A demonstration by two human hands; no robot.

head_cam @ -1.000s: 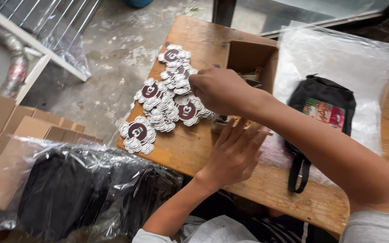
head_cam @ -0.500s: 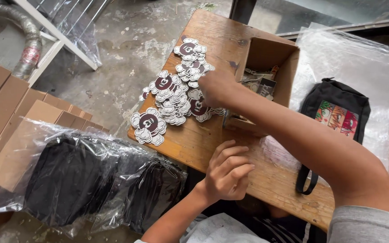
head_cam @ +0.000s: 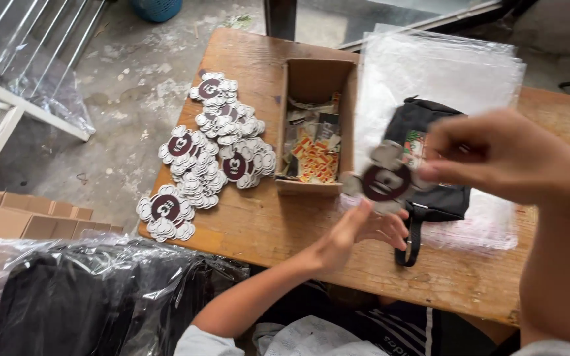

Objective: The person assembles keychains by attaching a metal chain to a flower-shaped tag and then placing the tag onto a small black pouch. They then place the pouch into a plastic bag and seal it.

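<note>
Tag (head_cam: 385,179): flower-shaped card, white petals, dark red centre, blurred; held above the table (head_cam: 258,227) edge, in front of the black bag (head_cam: 430,158). Right hand (head_cam: 496,155): fingers pinched on the tag's right side. Left hand (head_cam: 357,234): fingers spread loosely, fingertips at the tag's lower edge. Bag lies on a stack of clear sleeves (head_cam: 443,72). Left of it, open carton (head_cam: 316,125) of small printed cards. Further left, heaps of like tags (head_cam: 209,155). Below the table, bagged black goods (head_cam: 67,296).

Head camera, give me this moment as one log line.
right hand: holds flower-shaped tag | left hand: open beneath | black bag: on table
</note>
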